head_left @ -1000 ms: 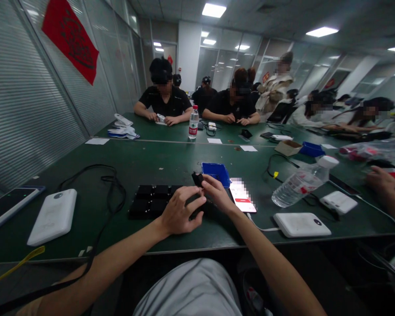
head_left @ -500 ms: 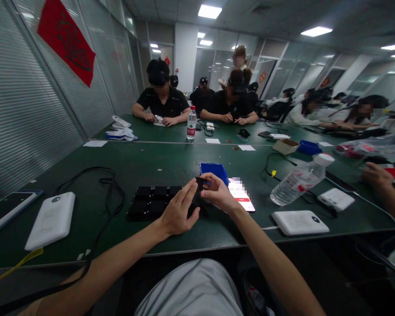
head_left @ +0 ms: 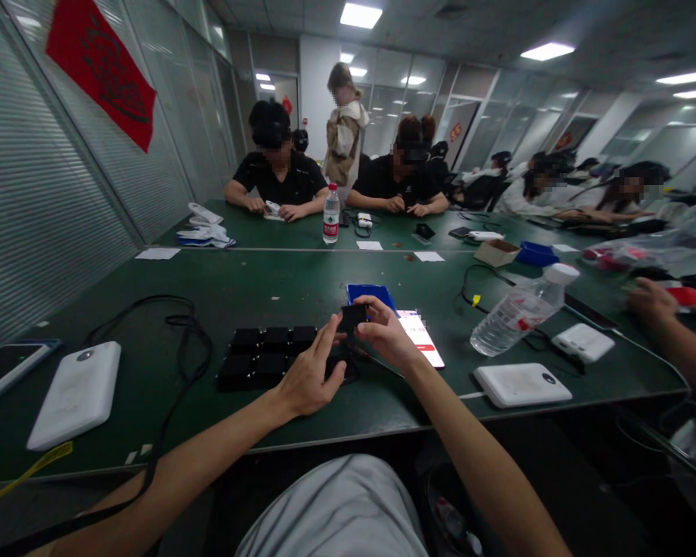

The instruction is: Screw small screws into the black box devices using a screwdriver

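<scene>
Between the thumb and fingers of my right hand [head_left: 386,333] is a small flat black square piece [head_left: 353,317], tilted up above the table. My left hand [head_left: 310,379] has its fingers stretched out and thumb apart, its fingertips by the left edge of the piece; whether they touch it I cannot tell. Left of my hands, several black square boxes [head_left: 264,352] stand side by side in two rows. Another dark object under my left fingers is too dim to make out. Just behind my hands lies a blue tray [head_left: 371,291], and a lit phone [head_left: 422,340] is at its right.
A water bottle [head_left: 516,313] leans to the right, near white power banks [head_left: 522,384] and cables. Another white power bank [head_left: 75,394] and a black cable [head_left: 194,340] lie left. A person's hand [head_left: 653,302] is at far right; co-workers sit opposite behind another bottle [head_left: 331,215].
The black piece in my right hand has turned, so its flat square face shows more. My left fingers have drawn slightly back from it. A person standing in the background has moved left.
</scene>
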`<state>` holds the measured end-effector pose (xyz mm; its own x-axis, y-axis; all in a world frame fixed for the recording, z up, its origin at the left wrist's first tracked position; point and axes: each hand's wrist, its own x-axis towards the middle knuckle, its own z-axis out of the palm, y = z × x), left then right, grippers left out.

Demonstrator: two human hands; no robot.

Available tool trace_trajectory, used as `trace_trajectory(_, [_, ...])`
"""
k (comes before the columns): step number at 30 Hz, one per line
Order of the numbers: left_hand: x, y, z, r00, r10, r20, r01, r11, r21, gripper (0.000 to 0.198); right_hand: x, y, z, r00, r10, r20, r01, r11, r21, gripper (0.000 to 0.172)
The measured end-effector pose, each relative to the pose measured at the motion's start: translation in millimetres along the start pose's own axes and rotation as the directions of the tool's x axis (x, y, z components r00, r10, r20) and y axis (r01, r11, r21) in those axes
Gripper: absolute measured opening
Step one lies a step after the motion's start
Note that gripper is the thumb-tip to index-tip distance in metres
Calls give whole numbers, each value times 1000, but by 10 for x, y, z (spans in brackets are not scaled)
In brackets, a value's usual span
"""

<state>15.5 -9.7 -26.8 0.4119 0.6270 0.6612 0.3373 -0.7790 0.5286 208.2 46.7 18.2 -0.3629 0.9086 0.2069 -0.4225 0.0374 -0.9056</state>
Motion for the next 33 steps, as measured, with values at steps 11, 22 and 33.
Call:
trace_trajectory(11, [-25, -65, 42, 995, -26, 94, 33, 996, -77, 104, 32, 32, -8, 998, 10, -60, -6, 998, 64, 48])
trace_trajectory(22, [-31, -90, 64, 998, 13, 58, -6, 992, -124, 103, 50, 15, 9, 991, 125, -53, -116, 983, 143, 32])
trace_trajectory(33, [7, -18, 31, 985, 86, -149, -89, 996, -17, 78, 29, -24, -45, 982, 189, 26, -191, 973, 130, 42])
